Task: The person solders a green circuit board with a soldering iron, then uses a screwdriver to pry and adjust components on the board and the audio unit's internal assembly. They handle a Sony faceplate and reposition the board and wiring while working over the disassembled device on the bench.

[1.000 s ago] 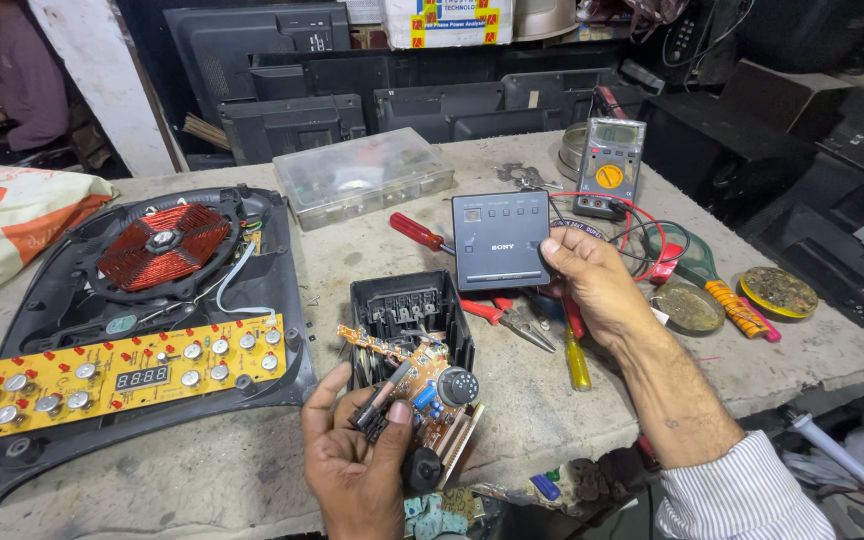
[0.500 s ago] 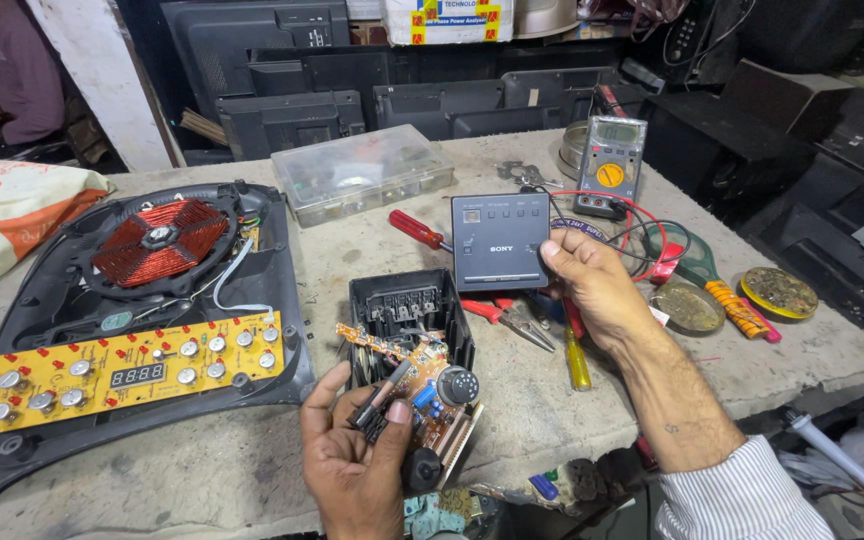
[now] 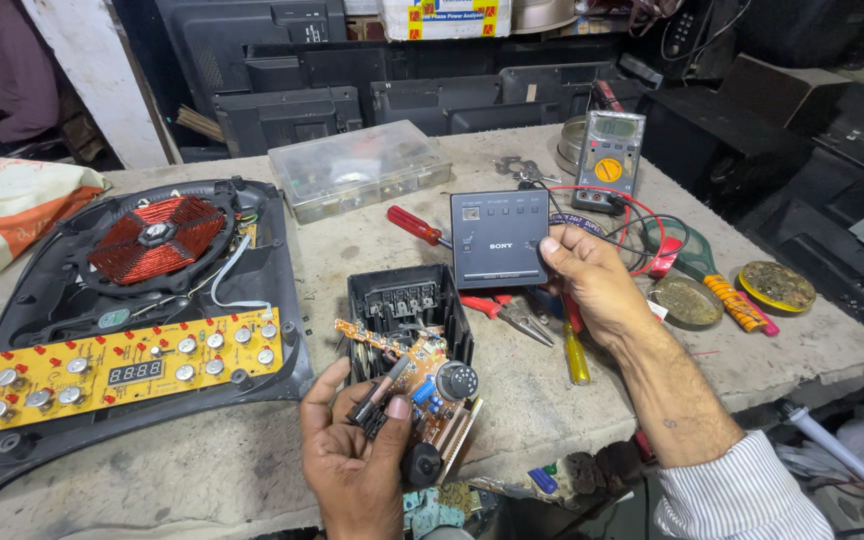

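Note:
My left hand (image 3: 352,460) holds a small brown circuit board (image 3: 422,385) with a black knob and wires, low at the table's front edge. Just behind it an open black plastic casing (image 3: 404,305) lies on the table. My right hand (image 3: 592,285) grips the right edge of a dark grey rectangular cover panel (image 3: 497,238) and holds it upright on the table. Red-handled pliers (image 3: 507,312) and a yellow-handled screwdriver (image 3: 576,352) lie under that hand.
An opened induction cooker (image 3: 132,320) with red coil and yellow control board fills the left. A clear parts box (image 3: 357,170), red screwdriver (image 3: 414,225), multimeter (image 3: 608,160) with red leads, and round tins (image 3: 777,285) lie behind and right. Old screens stack at the back.
The view has shifted slightly. My right hand stays on the grey panel and my left hand keeps the circuit board; neither has visibly moved.

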### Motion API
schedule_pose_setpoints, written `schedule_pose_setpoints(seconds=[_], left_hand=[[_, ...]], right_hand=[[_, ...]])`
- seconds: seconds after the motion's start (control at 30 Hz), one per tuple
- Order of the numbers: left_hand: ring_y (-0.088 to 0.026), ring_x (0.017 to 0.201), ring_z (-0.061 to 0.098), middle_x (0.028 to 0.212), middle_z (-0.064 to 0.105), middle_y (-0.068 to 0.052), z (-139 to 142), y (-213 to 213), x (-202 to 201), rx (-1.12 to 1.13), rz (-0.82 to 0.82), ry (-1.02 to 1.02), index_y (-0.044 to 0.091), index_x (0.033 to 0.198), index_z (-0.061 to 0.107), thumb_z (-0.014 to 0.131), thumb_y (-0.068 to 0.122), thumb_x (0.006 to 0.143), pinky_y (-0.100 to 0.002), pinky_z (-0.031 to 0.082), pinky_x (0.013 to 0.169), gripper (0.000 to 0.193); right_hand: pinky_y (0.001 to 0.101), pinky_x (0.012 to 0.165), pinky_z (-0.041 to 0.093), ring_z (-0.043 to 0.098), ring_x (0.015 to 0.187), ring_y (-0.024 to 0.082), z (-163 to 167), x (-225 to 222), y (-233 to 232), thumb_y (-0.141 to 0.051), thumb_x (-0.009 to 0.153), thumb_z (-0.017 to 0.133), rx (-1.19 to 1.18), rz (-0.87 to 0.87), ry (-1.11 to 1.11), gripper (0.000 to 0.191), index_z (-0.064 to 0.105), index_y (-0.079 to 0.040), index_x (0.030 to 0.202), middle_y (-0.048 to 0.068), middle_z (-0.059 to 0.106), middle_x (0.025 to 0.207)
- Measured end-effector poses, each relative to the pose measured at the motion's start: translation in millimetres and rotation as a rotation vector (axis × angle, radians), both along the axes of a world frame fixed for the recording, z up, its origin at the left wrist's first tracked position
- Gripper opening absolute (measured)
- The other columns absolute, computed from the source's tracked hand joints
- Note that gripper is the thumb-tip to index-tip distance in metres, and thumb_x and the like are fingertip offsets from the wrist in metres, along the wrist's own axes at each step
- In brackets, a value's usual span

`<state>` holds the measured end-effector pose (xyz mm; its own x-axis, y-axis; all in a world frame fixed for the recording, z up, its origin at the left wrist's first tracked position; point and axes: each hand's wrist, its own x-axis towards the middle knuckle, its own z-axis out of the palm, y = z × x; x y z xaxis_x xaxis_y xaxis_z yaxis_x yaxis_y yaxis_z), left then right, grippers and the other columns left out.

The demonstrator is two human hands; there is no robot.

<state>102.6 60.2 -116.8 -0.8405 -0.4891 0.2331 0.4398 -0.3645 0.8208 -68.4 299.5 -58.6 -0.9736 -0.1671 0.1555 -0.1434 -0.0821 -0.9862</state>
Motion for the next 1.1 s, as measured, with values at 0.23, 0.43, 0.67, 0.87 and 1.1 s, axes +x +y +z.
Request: schedule_pose_setpoints(seconds=[0.23,0.43,0.67,0.87,1.1], left_hand=[[-0.017,0.09,0.07,0.104,0.07,-0.018,0.0,0.2,0.4,0.011,-0.002,-0.014,-0.003,0.142,0.042,0.071,-0.007,0.083,-0.028,0.061,0.071,0.065],[-0.018,0.094,0.071,0.105,0.071,-0.018,0.3,1.1,0.0,0.016,-0.006,-0.009,-0.003,0.14,0.042,0.07,-0.008,0.083,-0.029,0.062,0.077,0.064],[-0.019,0.096,0.072,0.105,0.072,-0.019,0.8,1.5,0.6,-0.01,-0.008,0.021,-0.004,0.14,0.042,0.07,-0.006,0.084,-0.03,0.062,0.08,0.063],[-0.018,0.092,0.072,0.104,0.072,-0.02,1.4,1.2,1.7,-0.016,0.005,-0.027,-0.004,0.14,0.042,0.071,-0.005,0.083,-0.029,0.062,0.075,0.063],[-0.017,0.093,0.072,0.105,0.072,-0.02,2.0,1.1,2.1,-0.015,0.006,-0.027,-0.004,0.139,0.042,0.07,-0.005,0.083,-0.028,0.062,0.075,0.063]], right_hand=[[0.0241,0.068,0.043,0.055,0.073,0.005,-1.4,-0.1,0.7,-0.025,0.101,0.061,0.001,0.007,0.018,0.023,0.067,-0.007,0.114,-0.004,0.068,0.089],[0.024,0.069,0.043,0.056,0.074,0.005,-1.9,0.1,2.6,-0.026,0.101,0.061,0.024,-0.003,0.023,0.023,0.067,-0.007,0.114,-0.004,0.069,0.09],[0.0238,0.07,0.043,0.056,0.076,0.005,-1.1,0.7,3.5,-0.026,0.101,0.061,0.046,-0.015,0.024,0.024,0.067,-0.007,0.115,-0.004,0.069,0.092],[0.0236,0.07,0.043,0.057,0.076,0.004,-0.7,2.2,3.3,-0.025,0.101,0.06,0.042,-0.009,0.017,0.024,0.067,-0.008,0.116,-0.004,0.07,0.094],[0.0236,0.07,0.044,0.057,0.076,0.004,-0.9,2.2,3.4,-0.025,0.102,0.059,0.052,-0.017,0.018,0.024,0.067,-0.007,0.117,-0.004,0.07,0.092]])
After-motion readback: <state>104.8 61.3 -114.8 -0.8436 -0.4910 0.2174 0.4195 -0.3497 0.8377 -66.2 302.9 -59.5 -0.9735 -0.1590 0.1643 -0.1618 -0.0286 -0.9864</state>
